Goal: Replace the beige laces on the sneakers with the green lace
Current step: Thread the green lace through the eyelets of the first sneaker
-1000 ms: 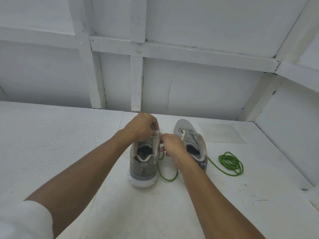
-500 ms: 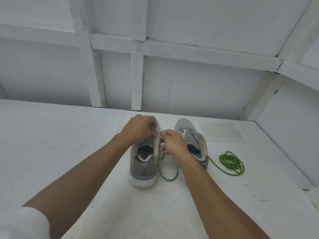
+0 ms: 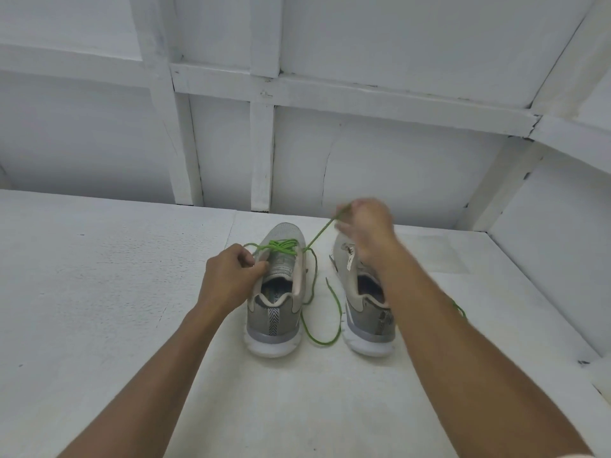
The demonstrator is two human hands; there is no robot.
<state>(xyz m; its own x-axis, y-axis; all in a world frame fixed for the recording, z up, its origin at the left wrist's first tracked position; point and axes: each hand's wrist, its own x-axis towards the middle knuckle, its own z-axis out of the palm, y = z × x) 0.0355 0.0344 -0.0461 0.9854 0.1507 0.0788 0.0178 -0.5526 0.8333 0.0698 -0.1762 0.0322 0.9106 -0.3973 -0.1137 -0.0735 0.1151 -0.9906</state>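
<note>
Two grey-beige sneakers stand side by side, heels toward me, on the white surface. The left sneaker (image 3: 276, 292) has a green lace (image 3: 281, 246) crossed through its front eyelets. My left hand (image 3: 229, 279) grips this shoe's left collar edge, with a lace strand running to its fingers. My right hand (image 3: 365, 226), blurred, is raised above the right sneaker (image 3: 363, 312) and pinches a taut strand of the green lace that runs up from the left shoe. A loose loop of green lace (image 3: 325, 338) lies between the shoes.
White panelled walls (image 3: 363, 166) close off the back and right of the white surface (image 3: 99, 292). A bit of green lace (image 3: 459, 309) shows to the right of my right forearm; the rest is hidden.
My right hand has left the left shoe and pulled up and to the right, drawing the green lace taut. My left hand slid to the shoe's left side, uncovering the laced front.
</note>
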